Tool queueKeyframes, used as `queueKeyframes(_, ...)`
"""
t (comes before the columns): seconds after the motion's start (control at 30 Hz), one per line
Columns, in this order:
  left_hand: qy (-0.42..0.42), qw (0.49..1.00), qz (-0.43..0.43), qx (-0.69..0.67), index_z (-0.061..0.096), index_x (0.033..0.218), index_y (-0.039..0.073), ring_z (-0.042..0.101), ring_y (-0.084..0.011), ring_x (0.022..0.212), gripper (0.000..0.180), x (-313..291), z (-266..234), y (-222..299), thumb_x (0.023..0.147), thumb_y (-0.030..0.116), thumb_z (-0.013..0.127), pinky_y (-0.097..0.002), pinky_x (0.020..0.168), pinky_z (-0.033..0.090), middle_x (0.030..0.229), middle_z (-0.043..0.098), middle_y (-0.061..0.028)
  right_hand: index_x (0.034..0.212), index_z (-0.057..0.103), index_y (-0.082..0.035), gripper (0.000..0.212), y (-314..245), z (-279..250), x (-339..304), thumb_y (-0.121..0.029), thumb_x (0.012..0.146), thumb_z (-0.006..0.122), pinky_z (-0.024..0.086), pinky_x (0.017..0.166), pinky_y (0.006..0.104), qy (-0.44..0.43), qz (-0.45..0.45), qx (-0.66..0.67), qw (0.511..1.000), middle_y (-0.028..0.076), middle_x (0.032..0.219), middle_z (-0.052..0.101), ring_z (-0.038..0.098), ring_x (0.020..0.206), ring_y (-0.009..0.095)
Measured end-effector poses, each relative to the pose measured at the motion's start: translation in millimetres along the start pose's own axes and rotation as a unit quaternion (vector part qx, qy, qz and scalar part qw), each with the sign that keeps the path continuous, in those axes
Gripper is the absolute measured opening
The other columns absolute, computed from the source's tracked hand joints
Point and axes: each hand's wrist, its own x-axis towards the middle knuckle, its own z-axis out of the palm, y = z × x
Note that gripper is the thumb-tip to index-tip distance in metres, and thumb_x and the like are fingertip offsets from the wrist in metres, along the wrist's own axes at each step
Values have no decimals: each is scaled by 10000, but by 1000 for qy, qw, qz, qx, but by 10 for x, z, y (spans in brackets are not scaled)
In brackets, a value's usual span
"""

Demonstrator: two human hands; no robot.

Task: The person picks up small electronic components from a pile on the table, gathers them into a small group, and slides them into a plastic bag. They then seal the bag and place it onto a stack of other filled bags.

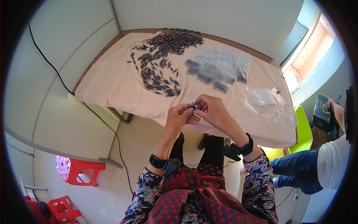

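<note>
Above the near edge of the cloth-covered table, my left hand (178, 117) is closed around a small bunch of dark-blue and brass-coloured cylindrical pieces (191, 106). My right hand (212, 108) meets it from the right, its thumb and fingers pinched at the same bunch. The fingers partly hide these pieces, and I cannot tell how many there are. Beyond my hands, a large loose heap of similar pieces (173, 43) trails toward me in a scattered band (158, 80). To its right lie clear plastic bags (204, 77) with pieces lined up in rows.
Flat clear bags (261, 97) lie on the pale cloth (112, 71) at the right. A red stool (84, 170) stands on the floor at the left, and a green chair (304, 130) at the right. Another person's jeans (298, 168) show nearby. A black cable (108, 127) hangs past the table's left side.
</note>
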Motion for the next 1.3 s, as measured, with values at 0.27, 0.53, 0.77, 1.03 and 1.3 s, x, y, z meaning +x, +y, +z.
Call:
queueKeyframes(0.27,-50,997,-50,32,613,1014,-46,681,-183,711,152,-49,-49,93,936,65,545,-286,653,595,827,663,-105,1047,609,37,287,-70,-8,-72,-17,775,684,505,619,268,-6,15,53,998,99,756,636,616,649,147)
queueKeyframes(0.53,-102,990,-95,33,615,1030,-50,683,-182,730,159,-71,-29,93,932,56,550,-290,680,598,856,662,-110,968,652,43,198,-80,-53,-144,1,776,674,516,624,273,-28,-64,-98,993,135,788,635,638,677,183)
queueKeyframes(0.77,-73,992,-81,57,621,1013,-59,687,-189,761,156,-74,31,53,928,54,556,-290,689,598,867,665,-123,963,671,40,180,-4,37,-185,7,787,666,540,636,276,13,4,7,1000,137,847,621,656,695,198)
queueKeyframes(1.03,-90,988,-83,96,618,1017,-74,689,-207,790,160,-102,131,111,916,42,572,-288,727,593,892,670,-141,945,672,53,143,26,31,-281,9,809,665,548,628,243,24,22,71,997,104,838,617,657,694,154)
queueKeyframes(1.3,-115,983,-91,114,561,1144,-83,684,-237,882,245,-153,307,117,934,38,533,-296,753,590,1010,654,-174,917,674,67,118,233,-39,-493,-17,835,667,531,574,230,63,102,234,965,87,787,659,633,622,118)
